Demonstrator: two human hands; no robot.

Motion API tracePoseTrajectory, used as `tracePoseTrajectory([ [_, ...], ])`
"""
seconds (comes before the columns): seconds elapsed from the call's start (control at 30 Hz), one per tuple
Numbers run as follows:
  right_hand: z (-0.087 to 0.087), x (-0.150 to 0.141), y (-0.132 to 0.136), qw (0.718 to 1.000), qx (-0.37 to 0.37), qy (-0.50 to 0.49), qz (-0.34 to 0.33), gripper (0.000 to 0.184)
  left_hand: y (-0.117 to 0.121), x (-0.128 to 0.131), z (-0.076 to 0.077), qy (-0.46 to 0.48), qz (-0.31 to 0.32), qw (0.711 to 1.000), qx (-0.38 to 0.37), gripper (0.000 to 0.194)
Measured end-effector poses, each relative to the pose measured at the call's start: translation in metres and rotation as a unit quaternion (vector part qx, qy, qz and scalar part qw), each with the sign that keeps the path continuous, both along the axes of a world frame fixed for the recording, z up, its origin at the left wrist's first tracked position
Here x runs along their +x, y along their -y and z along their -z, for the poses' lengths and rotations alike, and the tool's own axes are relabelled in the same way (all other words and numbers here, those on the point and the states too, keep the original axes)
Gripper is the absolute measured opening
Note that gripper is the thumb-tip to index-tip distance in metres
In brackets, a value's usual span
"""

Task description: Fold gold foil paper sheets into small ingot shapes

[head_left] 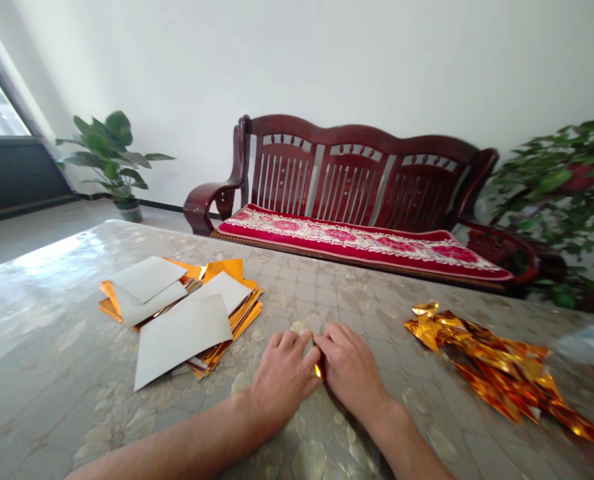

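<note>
My left hand (285,367) and my right hand (349,365) meet at the near middle of the table, fingers closed together. Between them shows a small bit of shiny gold foil paper (318,370); the rest of it is hidden under my fingers. Left of my hands lies a loose stack of gold foil paper sheets (247,313), several with the white back (184,340) up. To the right is a heap of folded, crumpled-looking gold foil pieces (497,360).
A patterned cover lies over the table (51,347). Clear plastic (587,343) sits at the right edge. Beyond the table stand a dark red wooden bench (357,180) with a red floral mat (347,237), a potted plant (111,157) and a leafy plant (567,187).
</note>
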State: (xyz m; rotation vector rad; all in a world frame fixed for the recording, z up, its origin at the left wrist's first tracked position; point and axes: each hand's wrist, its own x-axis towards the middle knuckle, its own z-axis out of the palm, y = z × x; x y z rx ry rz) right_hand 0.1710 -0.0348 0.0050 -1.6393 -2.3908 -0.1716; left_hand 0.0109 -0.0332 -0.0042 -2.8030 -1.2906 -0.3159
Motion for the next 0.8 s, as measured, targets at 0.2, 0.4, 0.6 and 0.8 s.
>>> tracePoseTrajectory([
  [0.2, -0.006, 0.000, 0.003, 0.999, -0.031, -0.006, -0.010, 0.020, 0.000, 0.000, 0.002, 0.002, 0.001, 1.000, 0.004, 0.037],
  [0.4, -0.010, 0.000, 0.004, 0.998, -0.054, -0.011, -0.013, 0.020, -0.001, 0.001, 0.001, 0.005, -0.004, 1.000, 0.000, 0.037],
  [0.6, -0.013, 0.004, 0.003, 0.994, -0.096, -0.059, -0.015, 0.024, 0.006, 0.000, -0.004, 0.031, 0.000, 0.998, 0.049, 0.025],
  [0.8, -0.017, 0.007, 0.000, 0.987, -0.135, -0.077, -0.032, 0.019, 0.012, -0.005, -0.006, 0.020, 0.157, 0.987, 0.037, 0.005],
])
